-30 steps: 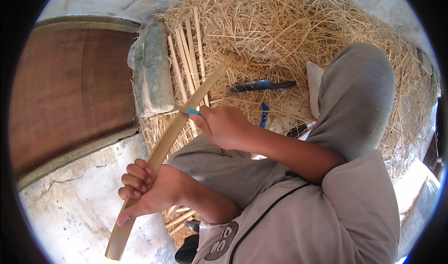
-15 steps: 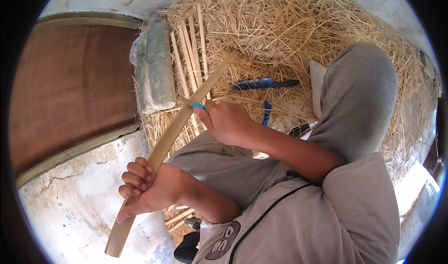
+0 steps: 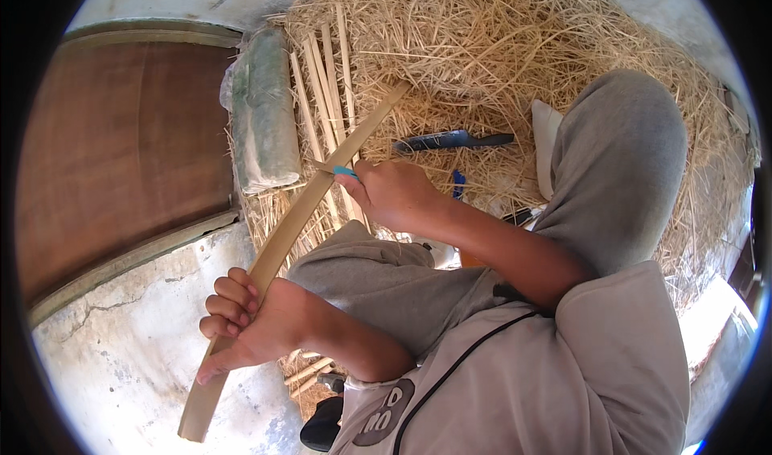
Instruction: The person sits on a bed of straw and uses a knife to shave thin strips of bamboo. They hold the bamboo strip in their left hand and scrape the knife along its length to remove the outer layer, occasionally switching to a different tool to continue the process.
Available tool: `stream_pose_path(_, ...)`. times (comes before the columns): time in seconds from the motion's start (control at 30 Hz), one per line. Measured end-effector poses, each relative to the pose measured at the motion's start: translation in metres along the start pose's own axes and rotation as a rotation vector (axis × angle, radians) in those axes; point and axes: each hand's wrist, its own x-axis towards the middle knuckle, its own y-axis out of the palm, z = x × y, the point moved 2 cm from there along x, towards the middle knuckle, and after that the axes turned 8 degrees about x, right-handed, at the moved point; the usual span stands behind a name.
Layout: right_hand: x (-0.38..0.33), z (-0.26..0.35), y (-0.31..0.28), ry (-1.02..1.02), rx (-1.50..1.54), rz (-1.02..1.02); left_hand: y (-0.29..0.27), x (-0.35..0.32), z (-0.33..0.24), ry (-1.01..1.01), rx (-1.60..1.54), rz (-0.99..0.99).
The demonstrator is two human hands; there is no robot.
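Note:
A long, flat bamboo strip (image 3: pixel 293 222) slants from lower left to upper right, its far end resting in the straw. My left hand (image 3: pixel 277 318) is closed round it near its lower end, thumb along the strip. In my right hand (image 3: pixel 402 197) is a small knife (image 3: pixel 346 172) with a turquoise handle. Its blade lies across the strip at about mid-length; my fingers hide most of the handle. Beyond my right hand, a larger knife (image 3: pixel 450 140) with a dark, smeared blade lies on the straw. Nearer to me sits a small blue object (image 3: pixel 458 183), partly covered by straw.
Loose straw (image 3: pixel 498 53) covers the ground ahead. Several pale strips (image 3: pixel 326 93) lie beside a greenish wrapped bundle (image 3: pixel 269 117). On the left stand a brown panel (image 3: pixel 121 157) and a cracked whitish wall (image 3: pixel 121 334). My bent knee (image 3: pixel 623 157) rises at the right.
My right hand and the small knife have slid slightly farther up the strip, away from me. My left hand keeps its grip, and the view has shifted a little.

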Motion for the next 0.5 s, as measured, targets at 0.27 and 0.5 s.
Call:
stream_pose_path(0.27, 0.008, -0.006, -0.003, -0.037, -0.036, -0.060, 0.007, -0.006, -0.006, -0.004, -0.006, -0.019)
stream_pose_path(0.5, 0.000, 0.001, 0.001, 0.016, -0.025, -0.011, 0.002, -0.007, -0.005, 0.015, -0.033, 0.063)
